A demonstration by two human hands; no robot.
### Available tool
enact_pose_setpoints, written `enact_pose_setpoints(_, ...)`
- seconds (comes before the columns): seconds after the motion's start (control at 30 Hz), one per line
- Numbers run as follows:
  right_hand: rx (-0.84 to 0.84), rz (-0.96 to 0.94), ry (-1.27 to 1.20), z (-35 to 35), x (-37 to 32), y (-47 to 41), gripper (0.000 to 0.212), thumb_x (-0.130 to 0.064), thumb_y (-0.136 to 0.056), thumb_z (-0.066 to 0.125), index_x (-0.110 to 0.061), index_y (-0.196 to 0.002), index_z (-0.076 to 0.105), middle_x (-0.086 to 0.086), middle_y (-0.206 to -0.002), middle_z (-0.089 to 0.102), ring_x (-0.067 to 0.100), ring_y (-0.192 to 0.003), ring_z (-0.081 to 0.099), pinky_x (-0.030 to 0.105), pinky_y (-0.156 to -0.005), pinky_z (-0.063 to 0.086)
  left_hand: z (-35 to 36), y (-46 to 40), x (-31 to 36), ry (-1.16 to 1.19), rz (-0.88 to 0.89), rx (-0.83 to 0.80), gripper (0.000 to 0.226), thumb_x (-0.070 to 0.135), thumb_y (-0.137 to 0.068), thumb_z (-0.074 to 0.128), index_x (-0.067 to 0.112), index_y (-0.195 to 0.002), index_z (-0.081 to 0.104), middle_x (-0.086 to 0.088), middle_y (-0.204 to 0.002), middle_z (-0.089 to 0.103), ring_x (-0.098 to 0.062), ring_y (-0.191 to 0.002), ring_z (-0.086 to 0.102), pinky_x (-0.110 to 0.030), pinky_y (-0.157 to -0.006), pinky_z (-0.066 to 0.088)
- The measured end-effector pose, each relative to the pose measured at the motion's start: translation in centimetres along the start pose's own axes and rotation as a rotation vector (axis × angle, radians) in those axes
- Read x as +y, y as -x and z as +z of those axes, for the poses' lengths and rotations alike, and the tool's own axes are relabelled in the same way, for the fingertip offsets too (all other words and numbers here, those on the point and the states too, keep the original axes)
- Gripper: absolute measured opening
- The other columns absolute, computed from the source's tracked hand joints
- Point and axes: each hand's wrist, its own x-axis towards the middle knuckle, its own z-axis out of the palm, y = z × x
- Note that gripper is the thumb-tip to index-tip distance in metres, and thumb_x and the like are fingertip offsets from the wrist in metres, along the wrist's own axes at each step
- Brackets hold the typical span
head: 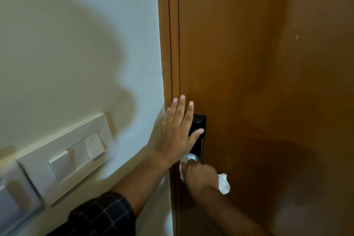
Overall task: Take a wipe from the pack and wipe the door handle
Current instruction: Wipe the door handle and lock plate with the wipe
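The left hand (177, 132) lies flat on the brown door (268, 63), fingers (181, 105) spread, over the black lock plate (199, 124); the right hand (199, 173) grips a white wipe (224, 184), fingers closed around it, at the handle.

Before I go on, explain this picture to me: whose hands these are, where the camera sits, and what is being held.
There is no machine here. A person wears one camera on the head, looking forward and down, so both arms reach in from the bottom of the picture.

The left hand, with a dark checked sleeve behind it, lies open and flat, fingers spread, across the edge of the brown door and the top of the black lock plate.

The right hand is closed around a white wipe, pressing it where the handle should be, below the plate. The handle itself is hidden under the hand and wipe.

On the pale wall to the left sits a white switch panel. The wipe pack is not in view.
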Motion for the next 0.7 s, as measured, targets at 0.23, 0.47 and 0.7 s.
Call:
enact_pose_setpoints(0.23, -0.071, -0.053, 0.115, -0.2, -0.4, -0.3, 0.027, -0.021, -0.099, 0.043, -0.013, -0.122, 0.054, 0.013, -0.11, 0.068, 0.03, -0.097, 0.066, 0.042, -0.08, 0.052, 2.9, -3.3, 1.1, -0.15, 0.147, 0.137, 0.077, 0.059, -0.101, 0.036, 0.01, -0.157, 0.018, -0.015, -0.164, 0.009, -0.033, -0.153, 0.01, -0.045, -0.122, 0.015)
enact_pose_setpoints(0.47, 0.032, -0.235, 0.236, -1.8, 2.8, 2.0, 0.035, -0.046, -0.098, 0.034, -0.022, -0.113, 0.054, 0.004, -0.086, 0.074, 0.026, -0.071, 0.071, 0.032, -0.058, 0.048, 3.7, -3.7, 0.5, -0.119, 0.208, 0.224, 0.074, 0.056, -0.1, 0.03, 0.009, -0.156, 0.015, -0.016, -0.163, 0.011, -0.034, -0.152, 0.018, -0.05, -0.12, 0.03)
enact_pose_setpoints(0.7, -0.135, 0.063, 0.045, 0.3, -0.3, -0.9, 0.037, -0.036, -0.102, 0.031, -0.013, -0.113, 0.057, 0.01, -0.11, 0.068, 0.028, -0.103, 0.064, 0.035, -0.085, 0.048, 1.8, -7.6, 0.5, 0.019, 0.106, 0.401, 0.093, 0.076, -0.094, 0.028, 0.014, -0.16, 0.01, -0.015, -0.168, 0.005, -0.032, -0.156, 0.0, -0.05, -0.126, 0.002)
